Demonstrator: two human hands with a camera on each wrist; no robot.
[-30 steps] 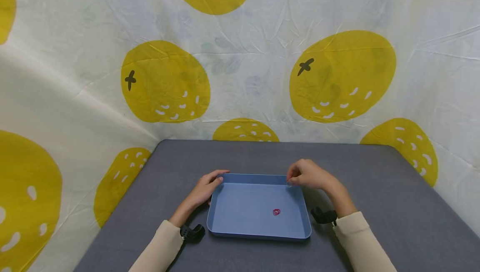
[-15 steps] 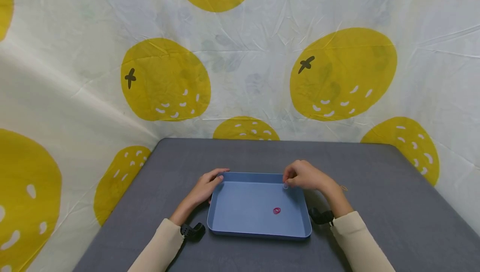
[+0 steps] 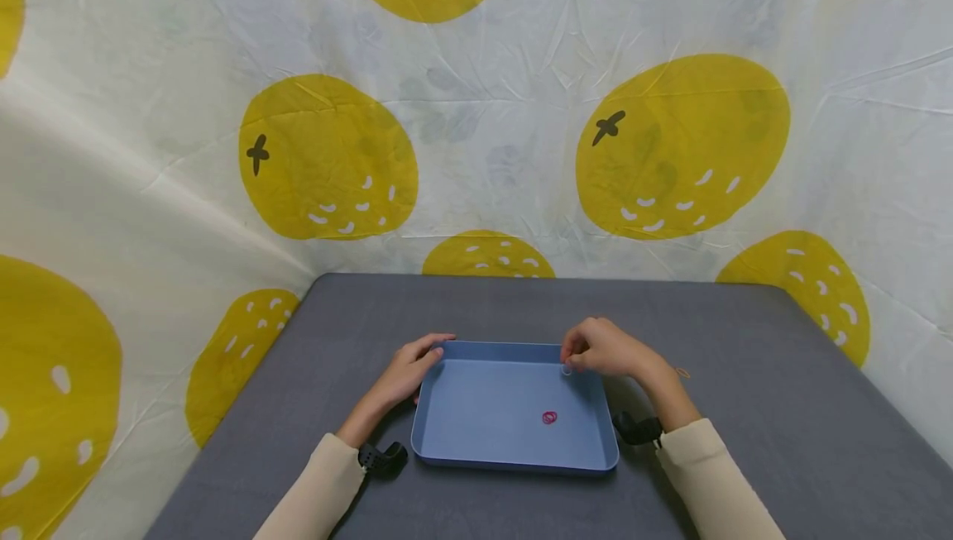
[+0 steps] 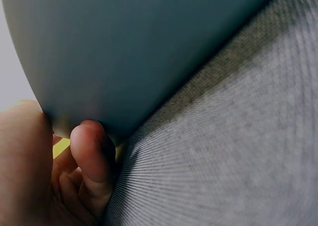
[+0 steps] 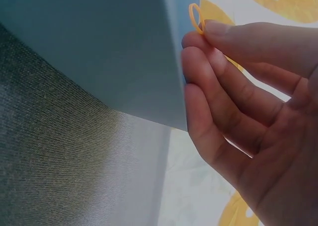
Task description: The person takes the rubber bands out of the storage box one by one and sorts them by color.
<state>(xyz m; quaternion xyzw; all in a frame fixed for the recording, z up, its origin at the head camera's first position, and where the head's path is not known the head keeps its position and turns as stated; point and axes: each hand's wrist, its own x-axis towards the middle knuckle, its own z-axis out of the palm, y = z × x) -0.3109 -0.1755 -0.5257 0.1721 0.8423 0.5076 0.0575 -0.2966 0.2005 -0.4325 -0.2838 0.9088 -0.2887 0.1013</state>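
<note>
A shallow blue rectangular tray [image 3: 484, 412] sits on the table. At its far left corner my left hand [image 3: 408, 370] grips the rim, thumb over the edge. Curled fingers [image 4: 89, 154] show against the tray's outer wall in the left wrist view. Over the far right corner, my right hand [image 3: 606, 348] pinches a small rubber band [image 5: 196, 18] between thumb and forefinger; it looks yellow-orange in the right wrist view and pale in the head view. The other fingers of that hand lie along the tray's rim. A few red rubber bands [image 3: 549, 418] lie inside the tray, right of centre.
An orange loop [image 3: 682, 372] shows on the table just beyond my right wrist. The grey table [image 3: 491, 308] reaches back to a white curtain [image 3: 491, 151] printed with big yellow fruit. Each wrist wears a black camera band.
My right hand has shifted slightly left along the far rim with the rubber band, and the orange loop by the wrist has come into view. My left hand stays at its corner.
</note>
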